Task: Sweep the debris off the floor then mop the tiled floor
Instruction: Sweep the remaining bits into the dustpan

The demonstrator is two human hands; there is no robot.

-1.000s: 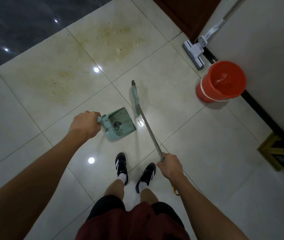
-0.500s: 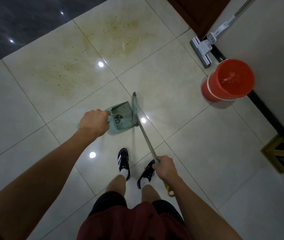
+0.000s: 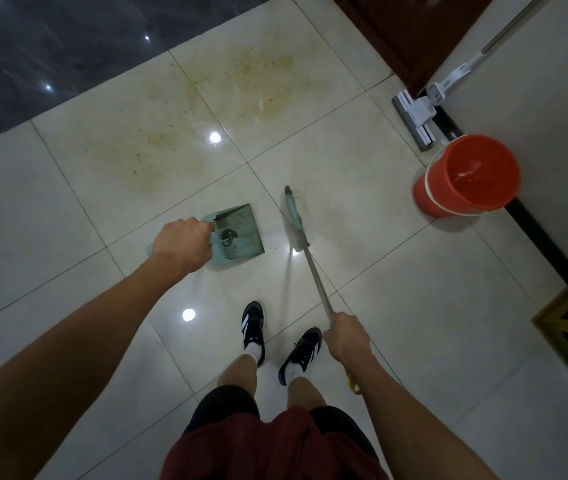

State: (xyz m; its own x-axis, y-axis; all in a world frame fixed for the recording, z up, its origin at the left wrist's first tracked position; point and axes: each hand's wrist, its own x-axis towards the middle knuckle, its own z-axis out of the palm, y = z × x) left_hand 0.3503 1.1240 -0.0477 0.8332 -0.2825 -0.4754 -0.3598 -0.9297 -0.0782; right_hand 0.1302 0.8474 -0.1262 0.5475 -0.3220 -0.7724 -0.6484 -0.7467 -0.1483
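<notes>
the left hand (image 3: 180,245) is gripping the handle of one dustpan (image 3: 239,237), its mouth facing right toward the broom (image 3: 295,221). the right hand (image 3: 347,337) is holding the broom's shaft, which is running up and slightly left, its head apart from the pan. one dark clump, perhaps hair, is lying inside. one red bucket (image 3: 466,176) and one mop (image 3: 417,112) are standing by the wall, clear of the stained tiles (image 3: 185,133).

Left hand (image 3: 180,245) fisted in a grip, right hand (image 3: 348,337) likewise, both arms outstretched
</notes>
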